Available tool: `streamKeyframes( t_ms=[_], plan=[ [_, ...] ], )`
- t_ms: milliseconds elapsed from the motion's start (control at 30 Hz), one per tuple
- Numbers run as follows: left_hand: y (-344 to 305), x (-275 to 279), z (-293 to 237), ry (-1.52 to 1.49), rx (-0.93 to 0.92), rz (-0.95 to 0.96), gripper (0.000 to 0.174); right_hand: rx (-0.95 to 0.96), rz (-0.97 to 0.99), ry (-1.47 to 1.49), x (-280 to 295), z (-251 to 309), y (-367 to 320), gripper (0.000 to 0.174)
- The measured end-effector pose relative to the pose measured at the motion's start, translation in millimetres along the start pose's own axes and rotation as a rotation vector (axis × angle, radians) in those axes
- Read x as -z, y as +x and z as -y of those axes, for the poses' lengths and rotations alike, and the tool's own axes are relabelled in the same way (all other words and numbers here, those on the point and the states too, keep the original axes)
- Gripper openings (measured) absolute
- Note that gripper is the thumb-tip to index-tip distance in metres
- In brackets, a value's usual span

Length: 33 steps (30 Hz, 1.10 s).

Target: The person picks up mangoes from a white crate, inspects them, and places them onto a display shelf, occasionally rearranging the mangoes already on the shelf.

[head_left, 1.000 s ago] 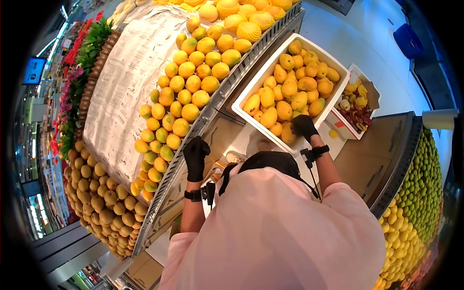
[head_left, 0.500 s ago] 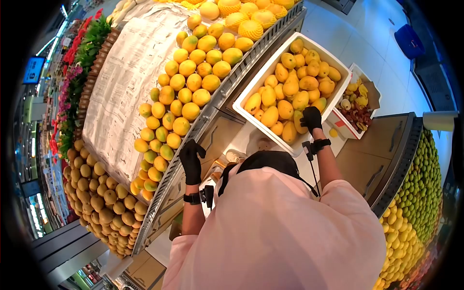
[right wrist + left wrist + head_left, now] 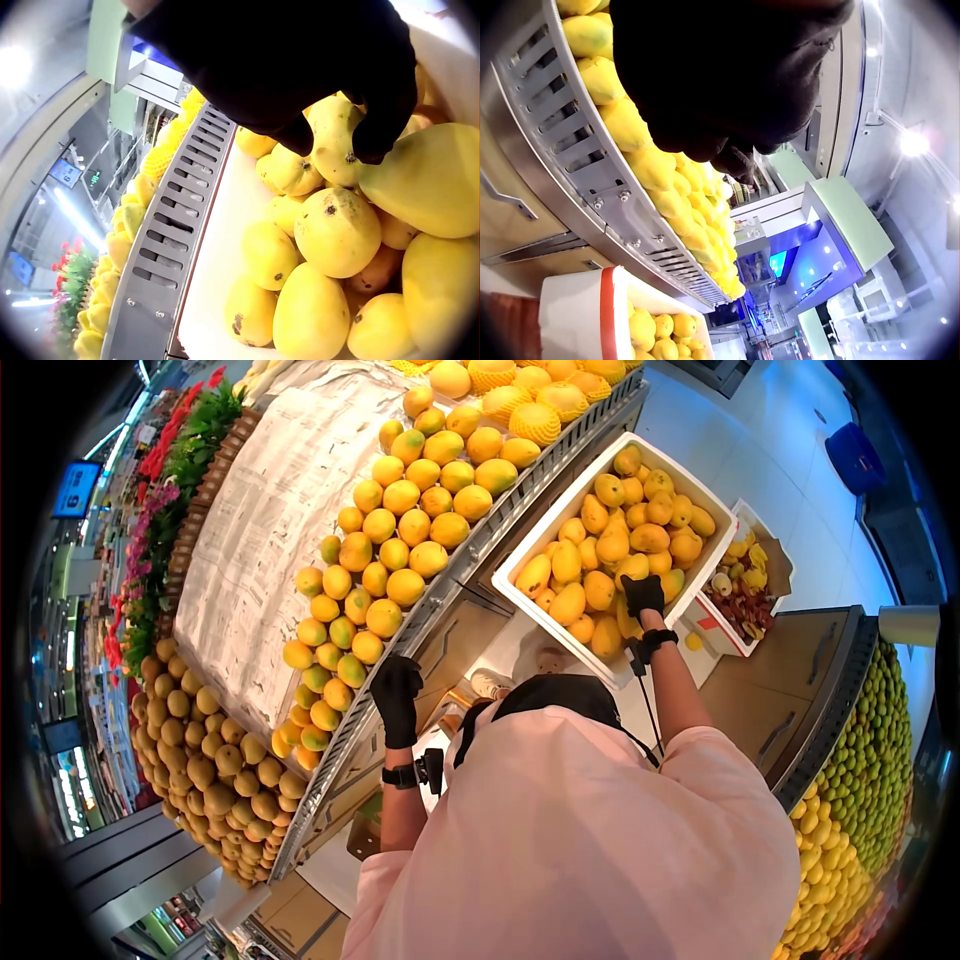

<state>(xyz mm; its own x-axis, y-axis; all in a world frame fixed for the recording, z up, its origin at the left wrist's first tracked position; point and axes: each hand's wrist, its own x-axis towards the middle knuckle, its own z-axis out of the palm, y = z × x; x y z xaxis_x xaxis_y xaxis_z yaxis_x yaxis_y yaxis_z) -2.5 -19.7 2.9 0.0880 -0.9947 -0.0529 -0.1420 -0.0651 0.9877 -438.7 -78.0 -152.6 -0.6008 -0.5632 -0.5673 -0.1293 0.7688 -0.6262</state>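
Note:
In the head view my right hand (image 3: 643,596), in a black glove, reaches into a white foam box (image 3: 513,572) of yellow mangoes. The right wrist view shows its thumb and fingers on either side of a mango (image 3: 334,142), which they grip. More mangoes (image 3: 339,231) lie heaped around and beneath it. My left hand (image 3: 397,695), gloved in black too, hangs beside the edge of the display shelf with its fingers loosely curled. Nothing shows in it. Rows of yellow-green mangoes (image 3: 384,618) lie on the shelf just past that hand.
A slotted metal rail (image 3: 462,565) edges the shelf, and white paper (image 3: 270,540) covers part of it. Brown round fruit (image 3: 215,760) fills the near corner. Right of the foam box stands a smaller carton (image 3: 712,622) of scraps. Cabinets (image 3: 790,660) stand at the right.
My right hand has moved slightly up and right, farther over the mangoes, and now grips one. The left hand stays by the shelf edge. The view has shifted a little.

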Motion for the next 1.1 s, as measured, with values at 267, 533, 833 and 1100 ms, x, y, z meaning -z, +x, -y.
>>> streamKeyframes(
  t_ms=[267, 533, 833, 1100],
  plan=[
    [-3, 1, -2, -0.013, 0.058, -0.006, 0.032, 0.255, -0.126, -0.306, -21, -13, 35, 0.063],
    [-6, 3, -1, -0.023, 0.078, 0.021, 0.022, 0.285, -0.117, -0.402, -17, 2, 25, 0.047],
    [-2, 0, -3, -0.046, 0.062, 0.034, 0.023, 0.073, 0.132, 0.154, 10, 2, 16, 0.049],
    [17, -20, -10, -0.081, 0.015, 0.094, 0.021, 0.340, 0.834, 0.674, 42, 40, -50, 0.048]
  ],
)
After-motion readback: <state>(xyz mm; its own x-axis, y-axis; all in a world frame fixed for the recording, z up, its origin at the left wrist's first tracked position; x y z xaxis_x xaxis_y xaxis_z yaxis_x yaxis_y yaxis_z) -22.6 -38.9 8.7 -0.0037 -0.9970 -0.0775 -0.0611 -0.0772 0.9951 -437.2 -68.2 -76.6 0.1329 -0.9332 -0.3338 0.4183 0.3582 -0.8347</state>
